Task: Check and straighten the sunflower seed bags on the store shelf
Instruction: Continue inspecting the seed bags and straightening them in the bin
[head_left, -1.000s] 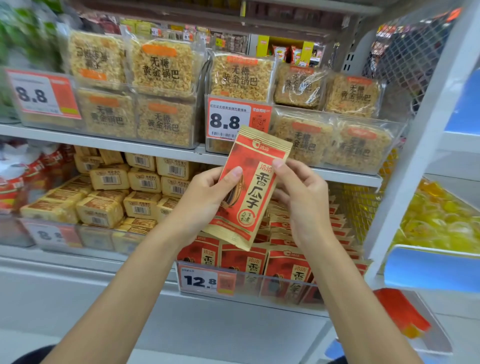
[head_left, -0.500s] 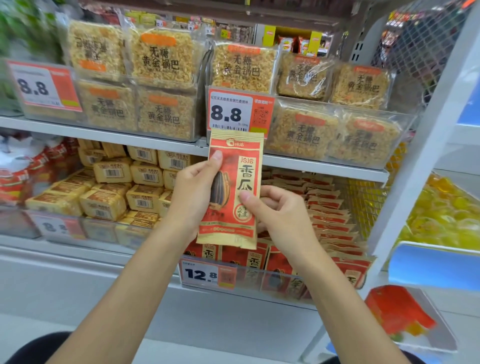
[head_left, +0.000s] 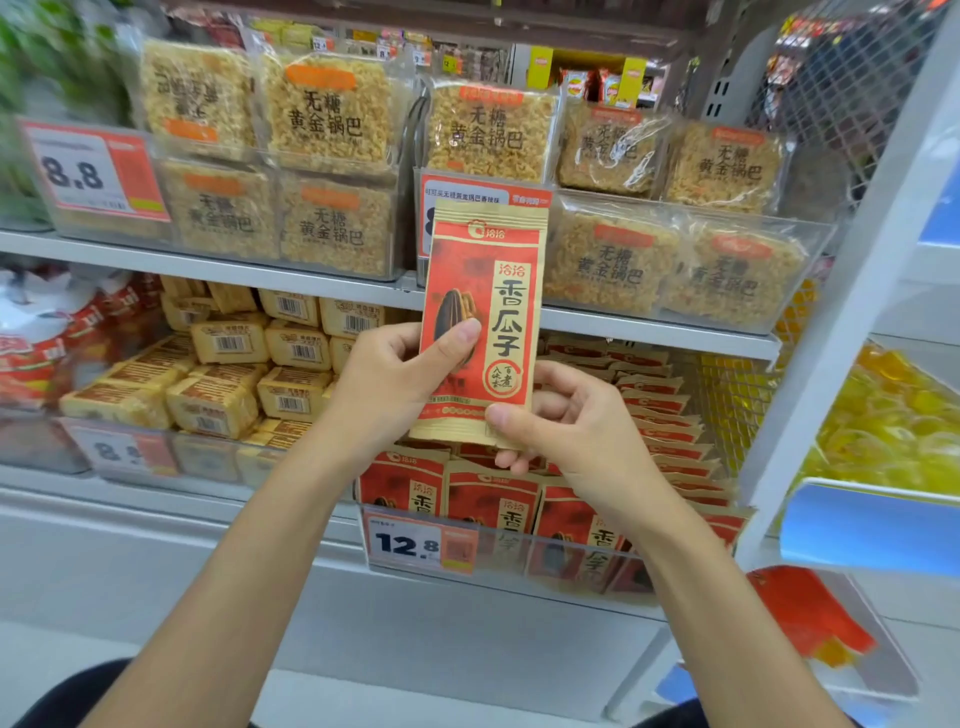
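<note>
step: checking one sunflower seed bag (head_left: 485, 291) | held upright above the front edge of the clear bin (head_left: 519, 531) | left hand (head_left: 384, 384) clamps its left edge, right hand (head_left: 571, 431) pinches its bottom-right corner | advice: keep it flat (print facing out), then slot it upright into the front row

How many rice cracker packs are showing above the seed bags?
9. Left bin: two packs over two. Right bin: three over two. Others may be hidden.
</note>
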